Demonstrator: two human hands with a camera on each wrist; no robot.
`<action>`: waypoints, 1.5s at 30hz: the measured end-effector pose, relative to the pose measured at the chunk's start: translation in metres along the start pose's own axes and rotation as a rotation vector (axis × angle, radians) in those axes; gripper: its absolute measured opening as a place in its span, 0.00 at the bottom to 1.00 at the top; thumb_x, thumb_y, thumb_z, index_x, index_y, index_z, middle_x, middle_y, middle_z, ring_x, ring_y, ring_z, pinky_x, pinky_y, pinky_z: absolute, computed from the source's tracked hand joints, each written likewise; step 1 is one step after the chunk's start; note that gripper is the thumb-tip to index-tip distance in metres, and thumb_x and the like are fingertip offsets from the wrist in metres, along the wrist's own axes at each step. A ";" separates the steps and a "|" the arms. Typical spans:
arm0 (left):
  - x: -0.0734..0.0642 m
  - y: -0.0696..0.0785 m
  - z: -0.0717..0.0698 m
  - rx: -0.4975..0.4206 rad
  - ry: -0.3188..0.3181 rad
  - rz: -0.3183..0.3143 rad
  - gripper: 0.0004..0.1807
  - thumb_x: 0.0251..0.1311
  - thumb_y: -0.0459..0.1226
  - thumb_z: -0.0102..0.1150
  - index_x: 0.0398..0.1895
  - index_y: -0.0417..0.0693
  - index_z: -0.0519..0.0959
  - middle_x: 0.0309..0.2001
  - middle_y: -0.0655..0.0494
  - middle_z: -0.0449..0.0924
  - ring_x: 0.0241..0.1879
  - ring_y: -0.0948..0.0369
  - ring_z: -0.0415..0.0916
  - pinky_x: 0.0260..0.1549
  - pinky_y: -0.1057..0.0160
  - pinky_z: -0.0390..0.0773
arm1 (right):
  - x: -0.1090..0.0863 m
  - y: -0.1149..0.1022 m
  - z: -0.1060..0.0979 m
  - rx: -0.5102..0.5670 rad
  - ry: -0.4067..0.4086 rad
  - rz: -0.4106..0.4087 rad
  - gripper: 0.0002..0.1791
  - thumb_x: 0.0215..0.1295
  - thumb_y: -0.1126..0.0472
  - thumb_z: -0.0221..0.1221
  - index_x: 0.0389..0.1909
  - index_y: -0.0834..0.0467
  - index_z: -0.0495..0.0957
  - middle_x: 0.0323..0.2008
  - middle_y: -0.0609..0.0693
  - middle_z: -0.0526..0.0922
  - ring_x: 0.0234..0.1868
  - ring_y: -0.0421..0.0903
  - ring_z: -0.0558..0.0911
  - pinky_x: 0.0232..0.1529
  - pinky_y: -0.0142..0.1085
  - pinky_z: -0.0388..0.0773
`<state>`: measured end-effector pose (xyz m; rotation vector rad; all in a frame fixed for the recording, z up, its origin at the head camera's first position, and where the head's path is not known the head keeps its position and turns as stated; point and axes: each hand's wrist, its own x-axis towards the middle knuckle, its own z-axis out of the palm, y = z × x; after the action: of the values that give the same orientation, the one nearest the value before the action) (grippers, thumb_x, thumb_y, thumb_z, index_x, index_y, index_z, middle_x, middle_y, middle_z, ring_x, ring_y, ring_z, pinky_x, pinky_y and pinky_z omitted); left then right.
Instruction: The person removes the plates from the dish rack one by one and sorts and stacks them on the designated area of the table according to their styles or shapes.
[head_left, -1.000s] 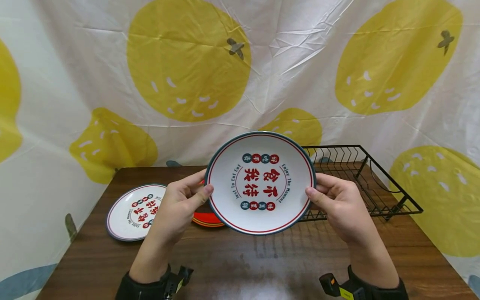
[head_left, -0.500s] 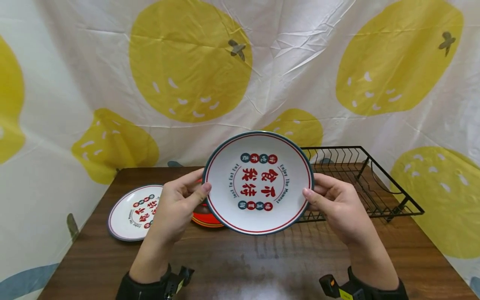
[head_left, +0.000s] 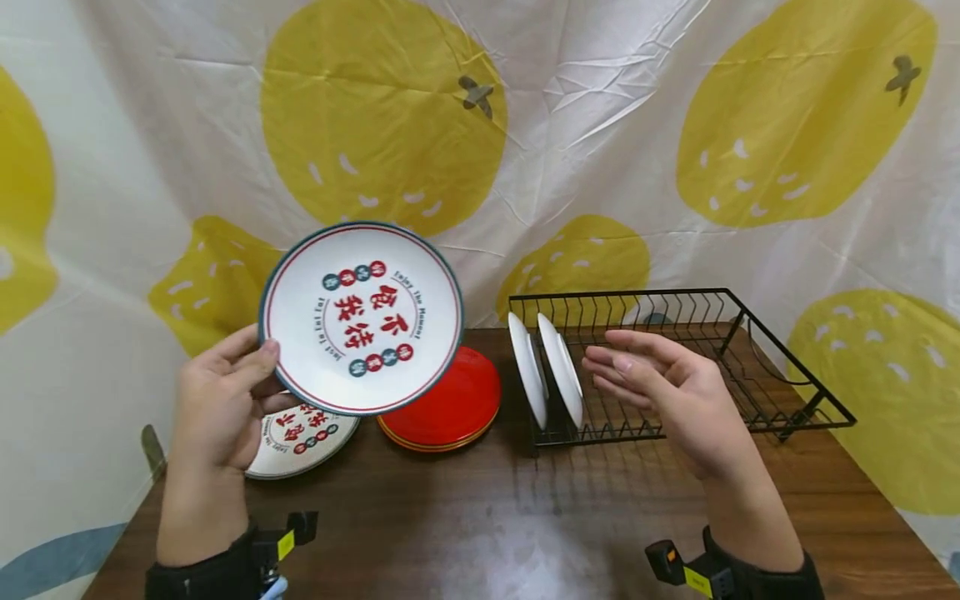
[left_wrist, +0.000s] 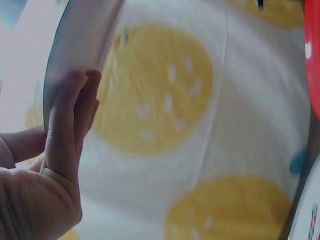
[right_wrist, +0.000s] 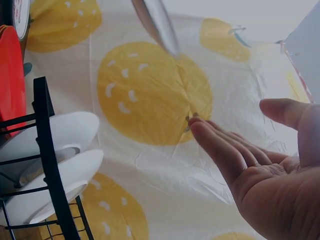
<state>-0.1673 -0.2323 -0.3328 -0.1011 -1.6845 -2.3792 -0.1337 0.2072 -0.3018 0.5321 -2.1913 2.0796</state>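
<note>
Blue-rimmed plate [head_left: 362, 318] in the pinch of the left hand [head_left: 219, 402], right hand [head_left: 684, 398] apart, fingers nearly straight.

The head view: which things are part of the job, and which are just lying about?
Likely the job: held plate, left hand, right hand, black rack, white plates standing in it.

Just there, though the plates might be needed: red plates, other printed plate, hanging fruit-print cloth.

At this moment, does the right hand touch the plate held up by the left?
Apart. The head view shows the right hand away from the raised plate, with cloth visible between them.
</note>
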 end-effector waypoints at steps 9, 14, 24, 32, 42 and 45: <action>0.013 -0.005 -0.079 0.257 0.177 -0.227 0.22 0.80 0.38 0.54 0.70 0.38 0.72 0.30 0.66 0.87 0.24 0.65 0.88 0.24 0.66 0.89 | 0.005 0.005 0.007 -0.104 0.044 0.125 0.28 0.80 0.55 0.61 0.69 0.70 0.72 0.55 0.48 0.90 0.60 0.44 0.89 0.62 0.38 0.86; 0.021 -0.025 -0.107 0.393 0.283 -0.388 0.34 0.81 0.39 0.49 0.82 0.30 0.56 0.26 0.72 0.82 0.23 0.68 0.87 0.26 0.65 0.89 | 0.012 0.017 0.006 -0.159 0.073 0.152 0.26 0.80 0.56 0.61 0.67 0.71 0.74 0.60 0.62 0.87 0.57 0.39 0.89 0.62 0.38 0.86; 0.028 -0.055 -0.125 0.526 0.335 -0.471 0.32 0.82 0.38 0.44 0.81 0.28 0.58 0.24 0.68 0.79 0.22 0.68 0.85 0.27 0.63 0.90 | 0.022 0.049 0.007 -0.528 0.136 0.199 0.23 0.79 0.50 0.61 0.68 0.57 0.79 0.64 0.58 0.86 0.63 0.53 0.87 0.63 0.45 0.86; 0.030 -0.059 -0.121 0.589 0.355 -0.499 0.31 0.81 0.35 0.44 0.80 0.26 0.57 0.28 0.61 0.78 0.20 0.66 0.83 0.26 0.63 0.90 | 0.020 0.058 0.029 -0.743 0.142 0.098 0.23 0.79 0.56 0.61 0.69 0.62 0.77 0.65 0.63 0.84 0.67 0.61 0.84 0.63 0.56 0.85; 0.032 -0.070 -0.130 0.592 0.298 -0.569 0.32 0.82 0.35 0.42 0.79 0.22 0.54 0.31 0.54 0.81 0.22 0.65 0.86 0.31 0.62 0.91 | 0.024 0.066 0.033 -0.889 0.105 0.059 0.26 0.77 0.57 0.62 0.70 0.63 0.75 0.65 0.66 0.83 0.66 0.64 0.82 0.60 0.61 0.84; 0.033 -0.075 -0.133 0.688 0.266 -0.594 0.33 0.80 0.34 0.41 0.79 0.20 0.53 0.46 0.36 0.79 0.23 0.65 0.85 0.33 0.62 0.92 | 0.026 0.070 0.032 -0.919 0.083 0.061 0.27 0.77 0.58 0.63 0.70 0.65 0.74 0.68 0.67 0.80 0.70 0.65 0.79 0.65 0.62 0.81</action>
<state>-0.2065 -0.3382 -0.4407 0.8890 -2.5098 -1.8390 -0.1731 0.1719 -0.3640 0.2644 -2.7573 0.8719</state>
